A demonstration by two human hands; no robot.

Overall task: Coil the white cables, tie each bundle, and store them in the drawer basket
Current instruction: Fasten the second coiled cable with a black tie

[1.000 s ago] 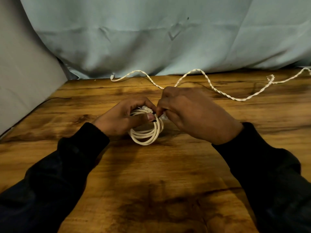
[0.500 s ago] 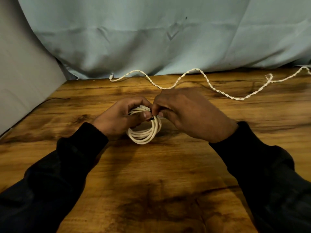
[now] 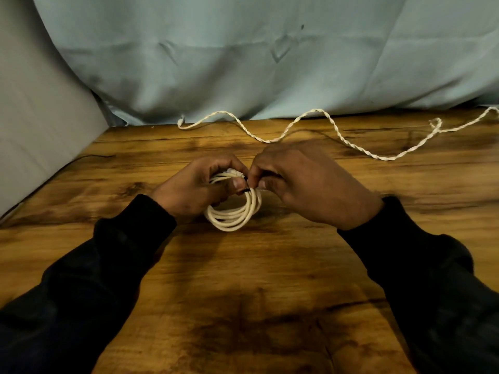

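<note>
White coil [image 3: 234,215], black tie [image 3: 246,184] now visible, hands [image 3: 310,182] closer

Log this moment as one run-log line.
left hand grips coiled cable | right hand pinches black tie at coil | twisted cable loose on table

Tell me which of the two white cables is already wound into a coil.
The smooth white cable held between the left hand and right hand. The other, a twisted cable, lies stretched out along the table's far edge.
</note>
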